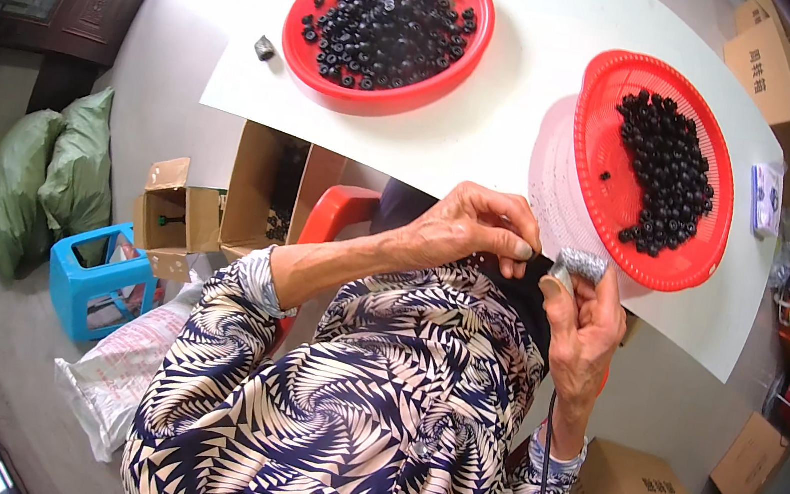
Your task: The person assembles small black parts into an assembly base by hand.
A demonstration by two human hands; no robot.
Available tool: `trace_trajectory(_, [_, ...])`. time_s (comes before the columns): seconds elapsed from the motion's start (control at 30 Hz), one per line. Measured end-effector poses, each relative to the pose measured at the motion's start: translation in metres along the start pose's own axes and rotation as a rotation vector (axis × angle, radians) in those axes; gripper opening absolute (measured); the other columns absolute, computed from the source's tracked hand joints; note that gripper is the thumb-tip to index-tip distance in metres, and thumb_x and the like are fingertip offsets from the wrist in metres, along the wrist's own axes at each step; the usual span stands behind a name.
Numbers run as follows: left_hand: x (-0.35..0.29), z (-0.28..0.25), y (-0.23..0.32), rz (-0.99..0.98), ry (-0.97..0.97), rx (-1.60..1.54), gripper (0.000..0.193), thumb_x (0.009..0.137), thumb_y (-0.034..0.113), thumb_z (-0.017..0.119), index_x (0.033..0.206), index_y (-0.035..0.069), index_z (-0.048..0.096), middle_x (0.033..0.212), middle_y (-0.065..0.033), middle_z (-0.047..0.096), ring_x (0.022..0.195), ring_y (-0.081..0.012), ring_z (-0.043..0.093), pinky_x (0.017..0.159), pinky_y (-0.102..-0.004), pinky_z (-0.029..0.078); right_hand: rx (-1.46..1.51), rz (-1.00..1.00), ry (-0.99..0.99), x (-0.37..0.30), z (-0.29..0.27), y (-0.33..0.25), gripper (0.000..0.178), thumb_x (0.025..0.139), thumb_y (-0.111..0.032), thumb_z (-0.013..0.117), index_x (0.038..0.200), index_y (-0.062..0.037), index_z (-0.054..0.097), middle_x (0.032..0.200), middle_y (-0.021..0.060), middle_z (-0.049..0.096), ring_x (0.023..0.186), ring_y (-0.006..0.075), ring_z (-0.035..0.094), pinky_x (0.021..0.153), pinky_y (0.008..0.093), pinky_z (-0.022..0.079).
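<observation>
We grip a silvery-grey cylinder [583, 264] in our right hand [588, 327], its long axis running roughly nine to three o'clock. It lies at three o'clock from our left hand [476, 230], whose fingertips pinch together just beside it; whether they hold anything, we cannot tell.

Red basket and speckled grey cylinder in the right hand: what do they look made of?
Red basket: likely plastic, slightly glossy, judging by its perforated moulded-looking wall. Speckled grey cylinder: silvery and mottled, possibly metal or a foil-like wrap; too small to settle.
</observation>
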State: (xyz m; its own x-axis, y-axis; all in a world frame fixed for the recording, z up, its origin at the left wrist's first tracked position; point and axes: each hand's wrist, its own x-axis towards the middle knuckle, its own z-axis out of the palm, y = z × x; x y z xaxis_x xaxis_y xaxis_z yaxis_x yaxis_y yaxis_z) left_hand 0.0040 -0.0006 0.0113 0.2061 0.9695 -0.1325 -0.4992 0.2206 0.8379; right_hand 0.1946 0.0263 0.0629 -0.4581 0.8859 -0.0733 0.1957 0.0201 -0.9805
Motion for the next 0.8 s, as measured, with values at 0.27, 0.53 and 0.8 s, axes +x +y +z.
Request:
trace_trajectory(0.27, [0.005, -0.022, 0.039, 0.281, 0.328, 0.242, 0.007, 0.081, -0.004, 0.062, 0.088, -0.002, 0.064, 0.086, -0.0121, 0.064, 0.073, -0.0174, 0.065, 0.062, -0.0271, 0.054, -0.047, 0.089, 0.111, -0.009, -0.019, -0.007, 0.028, 0.085, -0.011, 0.065, 0.105, 0.0042, 0.053, 0.078, 0.0059, 0.064, 0.065, 0.0046, 0.052, 0.057, 0.0178, 0.040])
trace_trajectory(0.53, [0.018, -0.145, 0.110, 0.641, 0.965, 1.091, 0.012, 0.081, 0.008, 0.070, 0.092, 0.002, 0.070, 0.084, -0.0037, 0.064, 0.070, -0.0079, 0.057, 0.061, -0.0208, 0.045, 0.030, -0.004, -0.007, -0.005, -0.014, -0.002, 0.029, 0.081, -0.015, 0.068, 0.090, 0.0045, 0.049, 0.074, 0.0158, 0.064, 0.068, 0.0212, 0.065, 0.063, 0.0311, 0.050])
trace_trajectory(0.8, [0.074, -0.018, 0.110, 0.556, 0.385, 1.075, 0.014, 0.084, 0.005, 0.064, 0.096, 0.001, 0.068, 0.090, -0.0062, 0.066, 0.080, -0.0129, 0.063, 0.071, -0.0255, 0.051, -0.052, -0.156, -0.129, -0.008, -0.014, 0.005, 0.031, 0.081, -0.016, 0.068, 0.087, 0.0025, 0.044, 0.070, 0.0233, 0.060, 0.069, 0.0419, 0.061, 0.056, 0.0426, 0.047])
